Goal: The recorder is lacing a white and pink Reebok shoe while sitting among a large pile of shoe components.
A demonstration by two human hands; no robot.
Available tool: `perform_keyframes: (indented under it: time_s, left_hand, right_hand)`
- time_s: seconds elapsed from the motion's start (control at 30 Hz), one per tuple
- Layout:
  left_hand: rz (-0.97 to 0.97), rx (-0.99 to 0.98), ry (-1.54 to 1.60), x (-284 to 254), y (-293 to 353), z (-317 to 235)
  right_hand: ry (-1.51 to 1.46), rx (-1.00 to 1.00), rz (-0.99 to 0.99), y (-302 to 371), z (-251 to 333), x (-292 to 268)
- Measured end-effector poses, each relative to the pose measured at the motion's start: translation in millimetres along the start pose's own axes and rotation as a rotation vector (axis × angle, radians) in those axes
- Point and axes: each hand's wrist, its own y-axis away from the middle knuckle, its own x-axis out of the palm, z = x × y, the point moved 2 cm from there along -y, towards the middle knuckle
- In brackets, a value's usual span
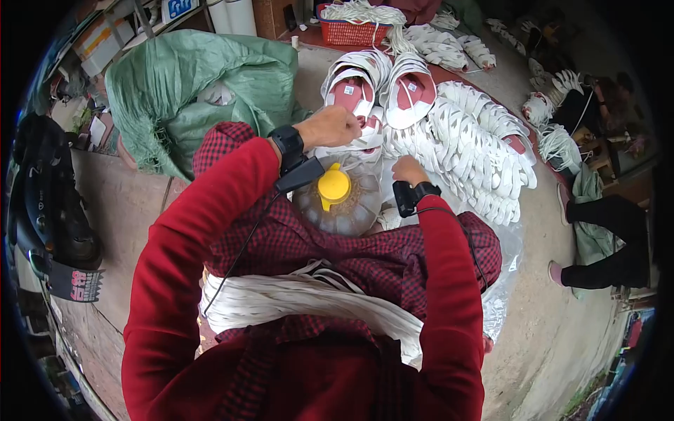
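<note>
White strap shoes with dark-red insoles [449, 144]: heaped from 12 to 2 o'clock. Bundle of long, flat white strips [281, 298]: 6 to 7 o'clock. Ribbed, clear plastic container [351, 219]: near centre. Left hand [328, 128]: 12 o'clock, at the nearest shoes; fingers curled narrow, grip cannot be told. Right hand [409, 170]: 2 o'clock, beside the heap; fingers bent, grip likewise unreadable. Round yellow plastic piece [335, 185]: atop the container.
</note>
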Motion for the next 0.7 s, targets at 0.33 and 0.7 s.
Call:
perform_keyframes:
  time_s: [0.33, 0.7]
  left_hand:
    - [-0.065, 0.187, -0.109, 64, -99, 17]
    - [-0.152, -0.111, 0.174, -13, -94, 43]
  right_hand:
    - [-1.895, 0.356, -0.334, 10, 38, 61]
    - [-2.729, -0.119, -0.397, 30, 44, -97]
